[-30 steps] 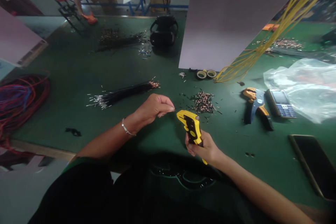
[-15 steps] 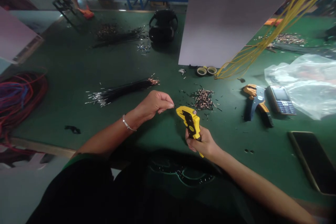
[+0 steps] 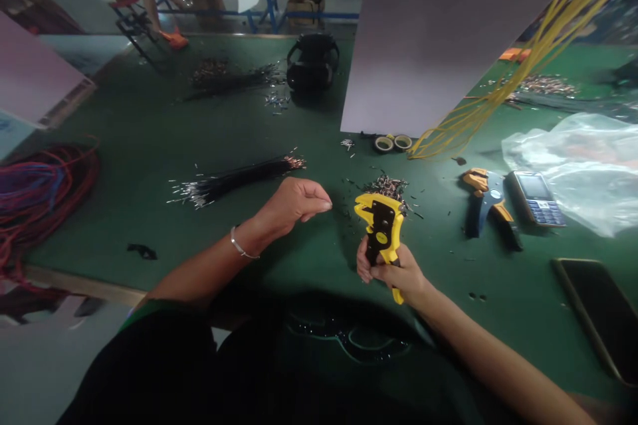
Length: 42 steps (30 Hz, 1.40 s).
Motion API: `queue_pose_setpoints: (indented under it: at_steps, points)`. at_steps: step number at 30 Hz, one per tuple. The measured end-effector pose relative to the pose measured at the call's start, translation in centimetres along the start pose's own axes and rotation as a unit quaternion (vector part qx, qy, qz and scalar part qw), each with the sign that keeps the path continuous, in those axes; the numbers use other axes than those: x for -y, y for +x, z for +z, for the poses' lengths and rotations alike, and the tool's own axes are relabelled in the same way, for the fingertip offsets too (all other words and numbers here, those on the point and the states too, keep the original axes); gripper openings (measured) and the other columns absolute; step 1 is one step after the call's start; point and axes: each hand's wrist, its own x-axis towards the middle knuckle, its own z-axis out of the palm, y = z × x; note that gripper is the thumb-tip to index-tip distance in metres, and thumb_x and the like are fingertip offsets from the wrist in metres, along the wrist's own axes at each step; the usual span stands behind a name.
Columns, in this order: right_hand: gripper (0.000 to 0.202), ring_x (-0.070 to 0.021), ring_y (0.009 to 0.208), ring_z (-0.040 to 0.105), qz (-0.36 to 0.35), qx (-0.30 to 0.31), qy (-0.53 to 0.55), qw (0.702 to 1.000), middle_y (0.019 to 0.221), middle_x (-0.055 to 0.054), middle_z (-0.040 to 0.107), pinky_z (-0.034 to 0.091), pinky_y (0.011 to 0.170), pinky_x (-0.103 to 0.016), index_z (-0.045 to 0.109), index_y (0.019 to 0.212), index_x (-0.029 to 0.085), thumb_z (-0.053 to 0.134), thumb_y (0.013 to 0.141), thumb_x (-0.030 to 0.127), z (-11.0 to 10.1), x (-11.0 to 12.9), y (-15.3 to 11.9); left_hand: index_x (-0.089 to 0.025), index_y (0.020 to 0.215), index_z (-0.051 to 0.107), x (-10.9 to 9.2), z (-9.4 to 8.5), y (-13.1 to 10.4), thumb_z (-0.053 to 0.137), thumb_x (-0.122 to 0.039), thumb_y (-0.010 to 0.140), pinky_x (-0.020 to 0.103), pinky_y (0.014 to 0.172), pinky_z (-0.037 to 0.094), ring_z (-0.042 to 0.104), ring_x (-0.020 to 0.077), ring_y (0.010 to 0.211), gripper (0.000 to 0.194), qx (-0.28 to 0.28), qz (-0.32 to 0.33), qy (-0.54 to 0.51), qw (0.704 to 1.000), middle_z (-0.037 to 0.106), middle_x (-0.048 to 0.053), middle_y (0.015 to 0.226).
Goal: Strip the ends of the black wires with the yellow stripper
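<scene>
My right hand [image 3: 393,269] grips a yellow and black wire stripper [image 3: 383,229] by its handles, with the jaws pointing up and to the left. Left of the tool, my left hand [image 3: 302,204] is closed in a pinch above the table. Whatever lies between its fingertips is too small to make out. Behind the left hand lies a bundle of black wires [image 3: 239,178], with silvery tips on the left and copper ends on the right. A pile of short dark and copper-coloured pieces [image 3: 386,186] is partly hidden by the stripper's head.
On the green table's right are an orange and dark blue hand tool [image 3: 486,202], a keypad phone [image 3: 537,198], a smartphone [image 3: 595,315] and a clear plastic bag [image 3: 588,166]. Tape rolls [image 3: 383,144] sit near a pale panel [image 3: 413,40]. Red and blue wire coils [image 3: 44,192] lie left.
My right hand has drawn the wire stripper right, away from my left hand, and its jaws now show apart. My left hand keeps its pinch. The whole view has shifted slightly.
</scene>
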Motion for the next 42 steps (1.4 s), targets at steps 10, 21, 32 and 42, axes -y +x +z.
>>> queue_pose_setpoints:
  at_steps: [10,21,32,42]
  points:
    - [0.03,-0.0161,0.064,0.053,0.035,0.043,0.031,0.998,0.074,-0.001,0.057,0.044,0.061,-0.033,0.059,0.089,0.016,0.07,0.061,0.015,0.3,-0.6,-0.3,-0.013,0.063,0.068,0.2,0.0,0.1,0.07,-0.019,0.063,0.02,0.041,0.022,0.036,0.0023,0.036,0.006,0.001,-0.001,-0.004,1.0,0.05,-0.006,0.041]
    - [0.032,-0.0162,0.066,0.055,0.055,0.07,0.044,0.995,0.076,-0.002,0.057,0.045,0.063,-0.033,0.06,0.091,0.016,0.074,0.063,0.02,0.8,-0.2,-0.4,-0.013,0.063,0.068,0.1,0.3,-0.1,0.07,-0.018,0.063,0.02,0.04,0.021,0.035,0.0021,0.035,0.006,0.035,-0.023,-0.03,0.999,0.05,-0.006,0.04]
    - [0.034,-0.0169,0.064,0.054,0.044,0.083,0.068,0.993,0.073,-0.002,0.059,0.047,0.061,-0.034,0.061,0.092,0.016,0.077,0.063,0.025,0.9,-0.1,-0.2,-0.012,0.064,0.068,0.3,0.2,0.1,0.07,-0.016,0.065,0.02,0.04,0.026,0.033,0.0034,0.034,0.005,0.082,-0.058,-0.108,0.989,0.042,-0.007,0.034]
    - [0.028,-0.0144,0.057,0.054,0.057,0.093,0.081,0.991,0.069,-0.001,0.059,0.047,0.056,-0.032,0.059,0.09,0.014,0.075,0.067,0.021,0.7,-0.6,-0.4,-0.013,0.065,0.069,0.7,0.4,0.2,0.07,-0.016,0.065,0.02,0.041,0.025,0.034,0.0038,0.035,0.003,0.086,-0.063,-0.098,0.989,0.042,-0.007,0.035]
